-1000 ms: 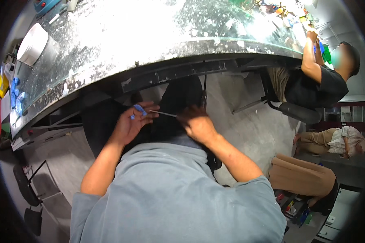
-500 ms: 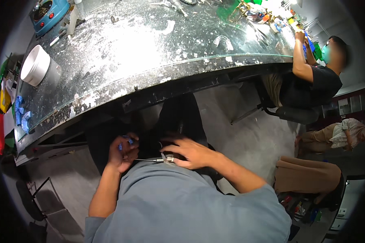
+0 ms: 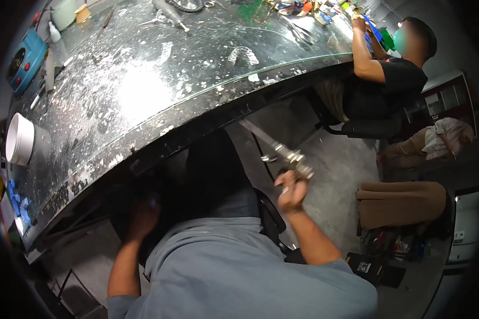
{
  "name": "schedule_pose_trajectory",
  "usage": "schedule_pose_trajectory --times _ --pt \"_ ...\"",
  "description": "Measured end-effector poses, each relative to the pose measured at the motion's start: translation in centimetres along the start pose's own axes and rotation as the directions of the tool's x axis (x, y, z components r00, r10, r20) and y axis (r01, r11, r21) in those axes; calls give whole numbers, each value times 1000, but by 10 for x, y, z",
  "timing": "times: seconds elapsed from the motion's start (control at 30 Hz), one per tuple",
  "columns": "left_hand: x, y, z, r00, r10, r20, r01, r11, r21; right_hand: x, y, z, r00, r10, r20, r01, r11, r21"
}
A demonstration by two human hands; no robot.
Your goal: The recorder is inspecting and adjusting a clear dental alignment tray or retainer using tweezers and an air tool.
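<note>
My right hand (image 3: 292, 192) is raised beyond the table's front edge, fingers closed around the rear of a long metal tool (image 3: 288, 153). The tool has a narrow tube pointing up and left towards the table, and knobby fittings near my fingers; motion blurs it, so its exact kind does not show. Low in the dark under the table edge is my left hand (image 3: 143, 217), by my lap. Its fingers are smeared and shadowed, with a small bluish spot at them; whether it holds anything cannot be made out.
The worn black table (image 3: 143, 114) carries a white tub (image 3: 20, 139), a blue burner (image 3: 29, 63), a clear arch-shaped dental piece (image 3: 243, 55), a corded handpiece (image 3: 170, 15) and tweezers-like tools (image 3: 299, 33). A co-worker (image 3: 399, 74) sits at the right; brown cloth (image 3: 402, 204) hangs on a chair.
My right hand has moved up and right from my lap, now lifting the metal tool. The left hand, which showed blue pieces, has dropped into shadow. My view has shifted right.
</note>
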State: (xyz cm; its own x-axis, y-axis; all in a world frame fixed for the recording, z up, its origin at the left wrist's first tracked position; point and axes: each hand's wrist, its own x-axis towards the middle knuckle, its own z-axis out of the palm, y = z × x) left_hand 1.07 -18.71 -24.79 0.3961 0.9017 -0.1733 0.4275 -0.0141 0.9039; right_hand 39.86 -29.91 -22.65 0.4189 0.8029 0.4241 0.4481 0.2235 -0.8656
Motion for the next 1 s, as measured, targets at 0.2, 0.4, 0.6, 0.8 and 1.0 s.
schedule_pose_trajectory --times 0.2,0.4,0.6,0.8,1.0 --pt "-13 21 -19 851 -197 487 204 978 38 71 31 -63 777 527 -343 -278 777 565" --pt "-19 37 2 929 -178 324 322 820 -472 142 45 -25 726 638 -257 -351 665 659" --pt "-9 56 21 890 -283 357 426 244 -871 179 122 15 860 228 -457 -152 968 198" --pt "-11 38 18 881 -333 336 308 -135 -942 151 78 52 888 442 -125 -382 862 334" --pt "-8 61 12 904 -403 143 140 -37 -989 152 55 50 769 -127 -627 98 992 -81"
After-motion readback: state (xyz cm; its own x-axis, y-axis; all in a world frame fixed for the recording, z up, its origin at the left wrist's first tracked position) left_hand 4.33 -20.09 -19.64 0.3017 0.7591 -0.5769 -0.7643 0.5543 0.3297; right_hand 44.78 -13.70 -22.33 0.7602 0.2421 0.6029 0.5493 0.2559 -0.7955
